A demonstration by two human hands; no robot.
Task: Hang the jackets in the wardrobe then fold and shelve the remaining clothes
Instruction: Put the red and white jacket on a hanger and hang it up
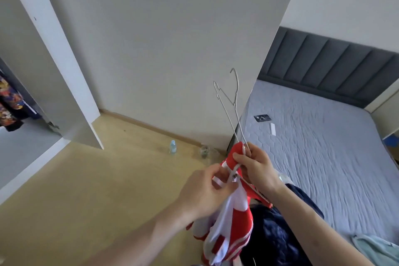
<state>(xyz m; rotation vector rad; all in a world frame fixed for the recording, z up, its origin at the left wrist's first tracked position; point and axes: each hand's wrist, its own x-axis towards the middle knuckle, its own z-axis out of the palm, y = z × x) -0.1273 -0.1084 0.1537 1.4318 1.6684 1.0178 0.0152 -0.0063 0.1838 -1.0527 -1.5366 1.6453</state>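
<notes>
The right grip (251, 167) pinches the red jacket (235, 216) collar and wire hanger (232, 106), which stands upward above it, while the left grip (207, 188) pinches the zipper just beside.

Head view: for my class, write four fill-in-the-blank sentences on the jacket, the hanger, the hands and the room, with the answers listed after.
1. The jacket in the hands is white and ____.
2. The right hand holds a wire ____ together with the collar.
3. The left hand pinches the jacket near its ____.
4. The bottle stands on the ____.

Missing words: red; hanger; zipper; floor.
</notes>
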